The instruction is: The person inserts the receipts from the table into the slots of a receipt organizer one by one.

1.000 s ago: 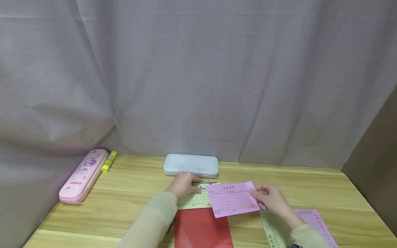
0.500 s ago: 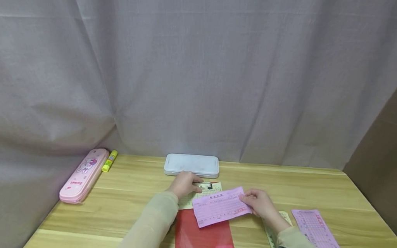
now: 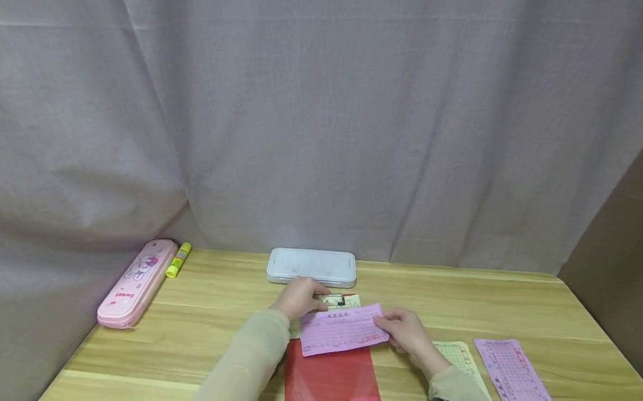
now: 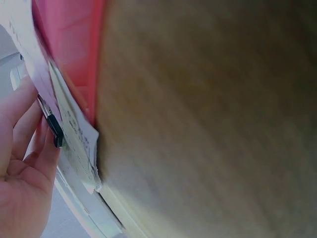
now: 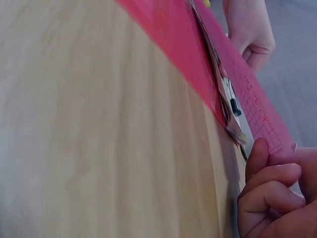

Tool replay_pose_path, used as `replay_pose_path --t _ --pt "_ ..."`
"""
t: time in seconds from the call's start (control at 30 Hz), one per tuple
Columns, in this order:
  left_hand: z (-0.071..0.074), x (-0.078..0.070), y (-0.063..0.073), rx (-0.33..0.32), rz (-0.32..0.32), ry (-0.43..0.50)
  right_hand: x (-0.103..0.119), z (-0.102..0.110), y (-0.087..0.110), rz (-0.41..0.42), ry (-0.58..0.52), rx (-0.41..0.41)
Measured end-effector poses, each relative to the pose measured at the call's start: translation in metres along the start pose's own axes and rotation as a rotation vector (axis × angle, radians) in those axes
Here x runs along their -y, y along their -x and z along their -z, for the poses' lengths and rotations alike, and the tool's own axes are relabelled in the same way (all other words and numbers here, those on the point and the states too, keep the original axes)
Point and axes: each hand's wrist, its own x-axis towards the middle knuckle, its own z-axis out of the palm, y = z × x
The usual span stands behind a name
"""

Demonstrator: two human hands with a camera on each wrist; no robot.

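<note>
A translucent red clipboard [image 3: 335,387] lies in the middle of the table, with pale green printed slips [image 4: 77,134] on its upper part. My left hand [image 3: 298,299] pinches the clipboard's metal clip [image 3: 332,296], whose black tip [image 4: 55,131] shows beside the fingers in the left wrist view. Just below the clip, a pink printed slip [image 3: 342,334] tilts over the green ones. My right hand [image 3: 402,333] pinches that slip by its right edge, thumb on top. Whether the slip's upper edge is under the clip cannot be told.
A white case [image 3: 312,266] stands behind the clipboard. To the left lie a pink pencil case [image 3: 136,283] and a yellow glue stick [image 3: 178,260]. Another green slip [image 3: 463,361] and a long pink slip [image 3: 524,389] lie to the right. A grey curtain [image 3: 317,112] hangs behind.
My right hand has brought the pink slip leftward, over the green slips on the clipboard. The left hand stays at the clip.
</note>
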Motion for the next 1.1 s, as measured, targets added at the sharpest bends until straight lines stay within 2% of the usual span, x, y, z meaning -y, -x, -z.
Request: replay_pose_path --t 0.17,0.4,0.6,1.1 --pt "0.003 -0.002 0.002 -0.022 -0.026 -0.011 0.002 -0.009 -0.001 -0.012 -0.015 -0.007" --pt "0.0 -0.001 0.001 0.002 0.016 -0.007 0.006 -0.018 0.0 -0.026 -0.058 0.011" --pt "-0.001 0.0 -0.001 -0.006 0.009 -0.018 0.011 -0.026 -0.002 -0.042 -0.079 0.008" --pt "0.001 -0.002 0.001 0.029 0.059 0.026 0.008 -0.033 -0.007 -0.098 -0.155 0.019"
